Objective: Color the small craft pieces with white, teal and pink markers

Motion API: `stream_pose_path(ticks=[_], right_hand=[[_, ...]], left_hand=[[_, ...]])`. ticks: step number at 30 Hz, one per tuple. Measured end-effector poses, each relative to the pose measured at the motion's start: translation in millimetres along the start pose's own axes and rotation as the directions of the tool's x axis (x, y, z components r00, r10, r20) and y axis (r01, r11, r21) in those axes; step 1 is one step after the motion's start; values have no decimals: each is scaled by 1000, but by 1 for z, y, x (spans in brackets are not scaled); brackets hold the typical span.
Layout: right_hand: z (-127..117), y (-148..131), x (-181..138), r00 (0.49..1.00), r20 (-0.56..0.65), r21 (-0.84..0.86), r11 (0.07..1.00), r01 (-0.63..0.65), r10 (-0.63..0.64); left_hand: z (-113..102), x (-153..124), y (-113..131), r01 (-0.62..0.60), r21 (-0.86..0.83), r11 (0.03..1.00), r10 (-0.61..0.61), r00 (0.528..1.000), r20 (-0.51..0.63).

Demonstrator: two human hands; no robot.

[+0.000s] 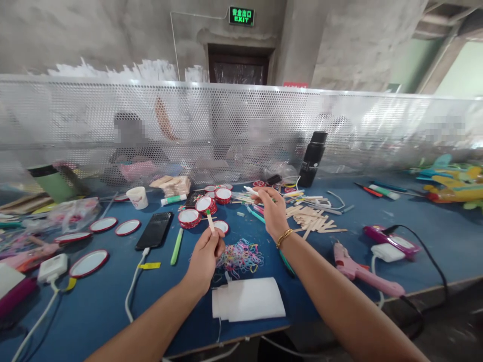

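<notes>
My left hand (206,256) is closed in a pinch on a small wooden stick (210,219) that points upward above the blue table (113,301). My right hand (272,211), with a gold bracelet at the wrist, is closed on a thin white stick-like tool (252,191) held farther out over the table. Just beyond my left hand stand red-rimmed round tape rolls (189,217). A heap of coloured rubber bands (241,254) lies below my hands. Loose wooden sticks (311,218) lie to the right of my right hand.
A black phone (155,230) on a white cable, a green pen (176,246), red-rimmed oval mirrors (88,263), a paper cup (138,197), a white folded sheet (249,298), a pink glue gun (358,269), a black bottle (312,158). A perforated metal screen (241,130) walls the far side, with people behind it.
</notes>
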State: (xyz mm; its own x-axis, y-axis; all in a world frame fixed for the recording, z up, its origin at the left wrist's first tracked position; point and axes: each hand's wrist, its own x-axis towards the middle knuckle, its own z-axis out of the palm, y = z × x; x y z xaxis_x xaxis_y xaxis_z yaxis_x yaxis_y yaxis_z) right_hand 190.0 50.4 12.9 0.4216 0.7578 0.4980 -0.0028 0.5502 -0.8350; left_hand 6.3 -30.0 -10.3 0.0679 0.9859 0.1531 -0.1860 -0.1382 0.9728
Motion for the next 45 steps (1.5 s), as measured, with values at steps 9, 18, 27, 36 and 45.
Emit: stream_pose_path(ticks=[9, 18, 27, 36, 45], right_hand=[[-16, 5, 23, 944, 308, -748, 642, 165, 116], [-17, 8, 8, 925, 317, -947, 125, 296, 209], [-17, 17, 4, 904, 353, -931, -7, 365, 241], [-14, 23, 5, 894, 358, -925, -26, 379, 270], [-11, 31, 8, 889, 344, -933, 4, 360, 302]], left_hand=[[0, 0, -1, -18, 1, 1000, 18, 999, 29], [-2, 2, -3, -39, 18, 999, 38, 999, 38], [-1, 2, -4, -32, 34, 999, 30, 998, 61], [-1, 2, -6, -27, 62, 998, 23, 997, 73], [-1, 1, -5, -25, 61, 998, 21, 997, 69]])
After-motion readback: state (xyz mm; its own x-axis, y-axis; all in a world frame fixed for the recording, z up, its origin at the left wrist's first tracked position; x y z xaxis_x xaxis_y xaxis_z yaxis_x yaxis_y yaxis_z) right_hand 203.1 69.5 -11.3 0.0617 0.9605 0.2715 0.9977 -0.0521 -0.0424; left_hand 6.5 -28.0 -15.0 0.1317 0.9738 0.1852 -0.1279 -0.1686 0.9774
